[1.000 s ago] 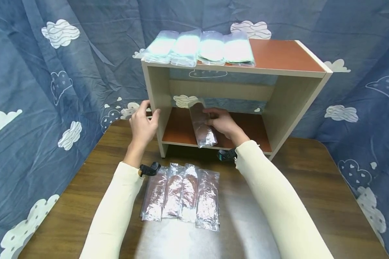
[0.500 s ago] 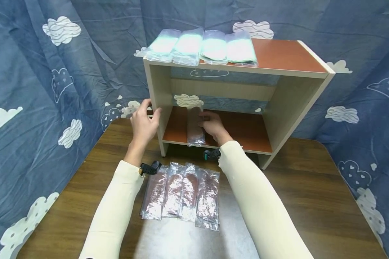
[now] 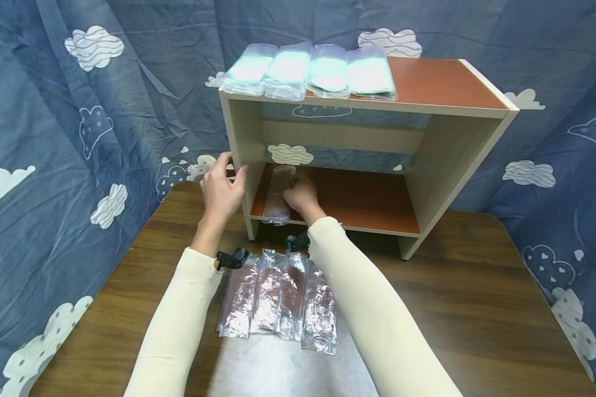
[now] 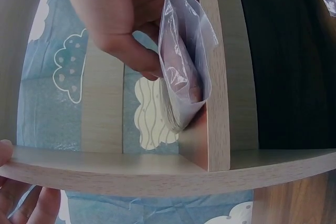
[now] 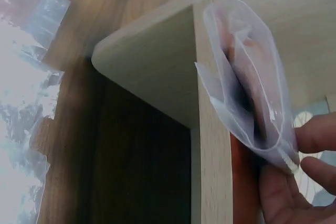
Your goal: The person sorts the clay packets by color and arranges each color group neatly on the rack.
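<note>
On the left part of the lower shelf lies a clear plastic sleeve [image 3: 276,201] with something flat and brownish-pink inside. My right hand [image 3: 302,193] pinches its right edge, fingertips curled in against the film. Seen from the left wrist, the sleeve [image 4: 181,61] bulges, and its near end overhangs the shelf's front edge slightly. My left hand [image 3: 222,190] holds the left side panel [image 3: 238,138] of the small bookcase, the thumb at the front edge and the other fingers on the outer side.
Several similar sleeves [image 3: 278,295] lie in a row on the wooden table [image 3: 457,309], before the bookcase. Several pale sleeves [image 3: 328,71] line the left part of the bookcase top [image 3: 442,82]. Behind hangs a blue cloud-patterned cloth [image 3: 144,66].
My right hand has moved left along the lower shelf with the sleeve, which went from tilted above the shelf's middle to lying near the left panel. The left hand has stayed put.
</note>
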A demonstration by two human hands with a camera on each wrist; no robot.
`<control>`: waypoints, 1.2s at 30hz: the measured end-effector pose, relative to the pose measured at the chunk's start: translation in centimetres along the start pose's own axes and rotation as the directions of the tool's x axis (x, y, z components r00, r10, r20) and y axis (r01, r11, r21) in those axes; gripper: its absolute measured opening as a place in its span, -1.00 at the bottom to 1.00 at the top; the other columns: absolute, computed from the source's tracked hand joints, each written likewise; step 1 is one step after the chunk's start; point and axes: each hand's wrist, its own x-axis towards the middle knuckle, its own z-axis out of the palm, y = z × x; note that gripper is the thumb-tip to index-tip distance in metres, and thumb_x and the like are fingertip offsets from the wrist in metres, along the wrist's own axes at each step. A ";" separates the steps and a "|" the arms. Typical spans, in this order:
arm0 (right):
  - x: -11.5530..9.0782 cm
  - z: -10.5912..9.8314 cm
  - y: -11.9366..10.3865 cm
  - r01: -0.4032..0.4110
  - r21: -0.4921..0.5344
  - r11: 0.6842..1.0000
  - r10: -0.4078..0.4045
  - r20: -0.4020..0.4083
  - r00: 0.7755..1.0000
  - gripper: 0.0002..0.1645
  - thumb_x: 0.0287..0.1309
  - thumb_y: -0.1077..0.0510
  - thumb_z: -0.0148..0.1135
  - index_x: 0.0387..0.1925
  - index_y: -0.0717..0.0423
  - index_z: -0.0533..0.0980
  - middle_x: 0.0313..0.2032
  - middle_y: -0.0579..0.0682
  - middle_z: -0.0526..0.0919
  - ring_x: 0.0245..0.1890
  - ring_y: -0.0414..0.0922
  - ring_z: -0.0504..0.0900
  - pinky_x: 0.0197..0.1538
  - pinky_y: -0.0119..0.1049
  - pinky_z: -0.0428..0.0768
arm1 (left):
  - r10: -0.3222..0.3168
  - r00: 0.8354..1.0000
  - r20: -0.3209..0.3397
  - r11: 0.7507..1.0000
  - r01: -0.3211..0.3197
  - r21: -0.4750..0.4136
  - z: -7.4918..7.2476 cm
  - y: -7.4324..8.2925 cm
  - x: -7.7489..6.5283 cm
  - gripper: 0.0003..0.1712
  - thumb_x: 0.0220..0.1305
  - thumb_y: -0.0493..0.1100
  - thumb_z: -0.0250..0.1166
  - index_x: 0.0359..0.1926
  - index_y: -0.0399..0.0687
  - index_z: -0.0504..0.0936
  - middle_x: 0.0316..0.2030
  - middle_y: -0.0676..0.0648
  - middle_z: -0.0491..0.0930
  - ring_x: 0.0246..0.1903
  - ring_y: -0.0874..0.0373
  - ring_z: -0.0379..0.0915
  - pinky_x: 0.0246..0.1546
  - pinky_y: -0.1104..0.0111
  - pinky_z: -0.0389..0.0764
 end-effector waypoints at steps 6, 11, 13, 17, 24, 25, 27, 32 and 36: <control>-0.5 0.5 -1.0 -0.046 -0.060 0.997 0.043 -0.046 0.998 -0.31 0.03 0.26 0.09 0.29 0.21 0.37 0.19 0.17 0.58 0.15 0.15 0.56 0.21 -0.01 0.51 | 0.009 1.000 -0.004 1.000 -0.009 0.006 0.0 0.0 0.0 -0.66 0.25 -0.10 0.28 0.00 -0.16 0.60 -0.07 -0.18 0.74 -0.13 -0.19 0.67 -0.07 -0.12 0.44; -0.8 -0.2 -0.6 -0.003 -0.150 0.989 -0.001 -0.030 1.000 -0.38 0.06 0.19 0.11 0.23 0.21 0.41 0.14 0.20 0.59 0.17 0.24 0.51 0.24 0.11 0.45 | 0.014 1.000 0.005 1.000 -0.014 -0.003 0.4 0.0 -0.1 -0.65 0.24 -0.11 0.28 0.00 -0.17 0.60 -0.07 -0.19 0.74 -0.15 -0.19 0.68 -0.09 -0.12 0.44; -0.5 -1.0 0.2 0.086 -0.199 0.976 -0.086 0.007 0.996 -0.49 0.09 0.20 0.09 0.12 0.23 0.47 0.05 0.22 0.60 0.09 0.25 0.52 0.19 0.13 0.47 | 0.016 1.000 0.008 1.000 -0.016 -0.012 0.5 0.0 -0.1 -0.65 0.24 -0.10 0.28 0.00 -0.17 0.59 -0.07 -0.19 0.74 -0.15 -0.19 0.68 -0.08 -0.12 0.43; 0.1 -2.7 2.5 0.360 -0.240 0.901 -0.331 0.155 0.931 -0.54 0.16 0.29 0.06 0.11 0.30 0.50 0.13 0.27 0.57 0.17 0.21 0.51 0.29 0.10 0.42 | 0.017 1.000 0.004 1.000 -0.017 -0.023 0.4 -0.1 0.0 -0.65 0.24 -0.10 0.29 0.00 -0.17 0.60 -0.06 -0.19 0.74 -0.15 -0.20 0.68 -0.07 -0.13 0.42; -0.1 -3.7 3.9 0.568 -0.180 0.803 -0.468 0.401 0.788 -0.32 0.27 0.15 0.15 0.39 0.23 0.32 0.42 0.24 0.33 0.49 0.17 0.22 0.51 0.08 0.16 | 0.014 1.000 -0.018 1.000 -0.014 -0.013 -0.1 -0.4 0.1 -0.65 0.24 -0.10 0.29 -0.01 -0.18 0.60 -0.06 -0.21 0.73 -0.13 -0.22 0.66 -0.06 -0.14 0.41; -0.2 -3.6 3.8 0.565 -0.176 0.806 -0.459 0.418 0.784 -0.30 0.28 0.12 0.15 0.42 0.20 0.29 0.44 0.23 0.29 0.50 0.16 0.19 0.51 0.08 0.15 | 0.011 1.000 -0.017 1.000 -0.012 -0.014 -0.2 -0.4 0.1 -0.65 0.25 -0.10 0.29 0.00 -0.18 0.60 -0.06 -0.21 0.73 -0.13 -0.23 0.65 -0.06 -0.15 0.41; -0.3 -3.3 3.8 0.558 -0.186 0.809 -0.439 0.442 0.783 -0.28 0.30 0.08 0.14 0.45 0.16 0.25 0.47 0.21 0.24 0.52 0.15 0.16 0.51 0.08 0.15 | 0.003 1.000 -0.009 1.000 -0.003 -0.017 -0.2 -0.4 0.0 -0.65 0.26 -0.09 0.29 0.00 -0.18 0.60 -0.05 -0.20 0.73 -0.11 -0.24 0.62 -0.04 -0.15 0.40; -0.6 -2.6 4.1 0.502 -0.246 0.829 -0.360 0.451 0.817 -0.29 0.35 0.00 0.10 0.48 -0.01 0.23 0.54 0.11 0.11 0.55 0.13 0.09 0.49 0.20 0.12 | -0.010 1.000 0.011 1.000 0.010 -0.018 0.0 -0.3 -0.1 -0.64 0.27 -0.08 0.27 0.01 -0.17 0.59 -0.04 -0.20 0.72 -0.09 -0.25 0.63 -0.02 -0.15 0.39; -0.7 -2.2 4.1 0.481 -0.271 0.834 -0.347 0.421 0.838 -0.30 0.35 -0.04 0.09 0.47 -0.07 0.25 0.55 0.03 0.10 0.55 0.15 0.08 0.45 0.31 0.08 | -0.006 1.000 0.006 1.000 0.006 -0.022 0.1 -0.2 -0.1 -0.65 0.26 -0.09 0.27 0.01 -0.17 0.59 -0.05 -0.20 0.72 -0.11 -0.22 0.64 -0.02 -0.13 0.39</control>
